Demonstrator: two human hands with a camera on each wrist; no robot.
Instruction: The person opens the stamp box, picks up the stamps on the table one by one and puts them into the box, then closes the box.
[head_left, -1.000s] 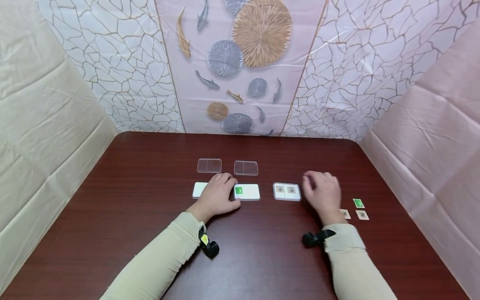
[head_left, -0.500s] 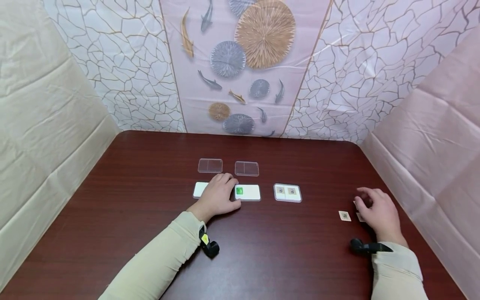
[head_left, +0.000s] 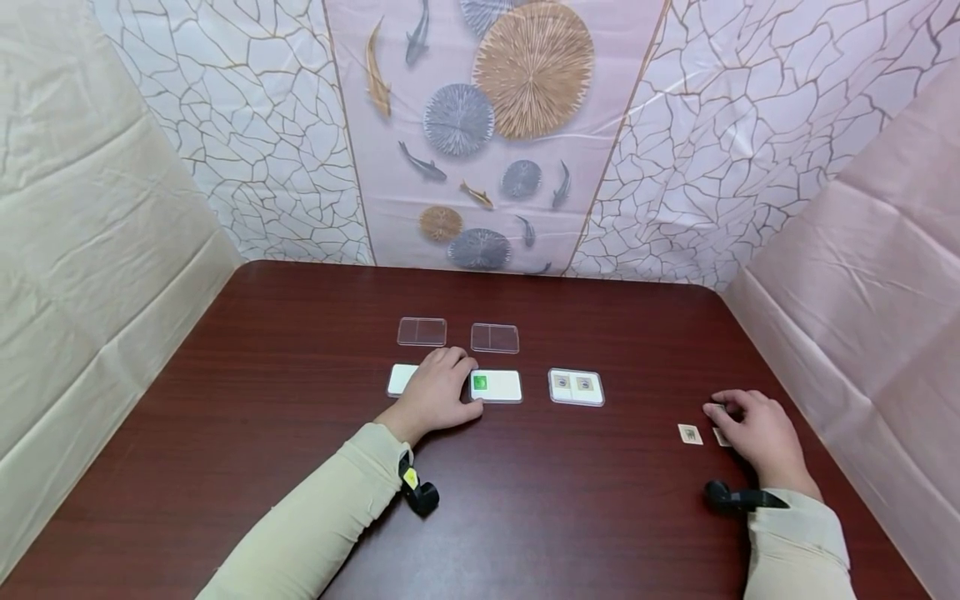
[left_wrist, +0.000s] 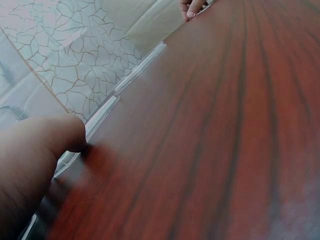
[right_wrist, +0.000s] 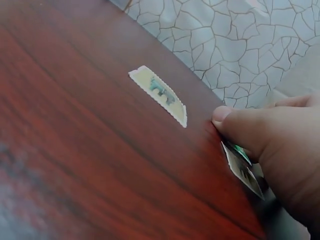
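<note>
My left hand (head_left: 433, 392) holds a flat white stamp case (head_left: 506, 387) by its left end, thumb at the lower edge and a finger at the upper. In it a green stamp (head_left: 480, 382) shows. At the right side, my right hand (head_left: 765, 433) is down at the table, thumb and index finger curled about another green stamp (right_wrist: 243, 153), mostly hidden behind the thumb. Beside it lies a beige stamp (right_wrist: 243, 171), partly covered in the head view. A second beige stamp (head_left: 690, 434) lies flat to the left of the right hand.
A case (head_left: 573, 400) holding two beige stamps lies right of the middle. Another white case (head_left: 400, 380) is partly hidden behind the left hand. Two clear lids (head_left: 422, 332) lie farther back. Patterned cloth stands behind the dark wooden table (head_left: 300, 333).
My right hand has moved right, away from the case with two beige stamps, and come down at the loose green stamp. The left hand stays on its case.
</note>
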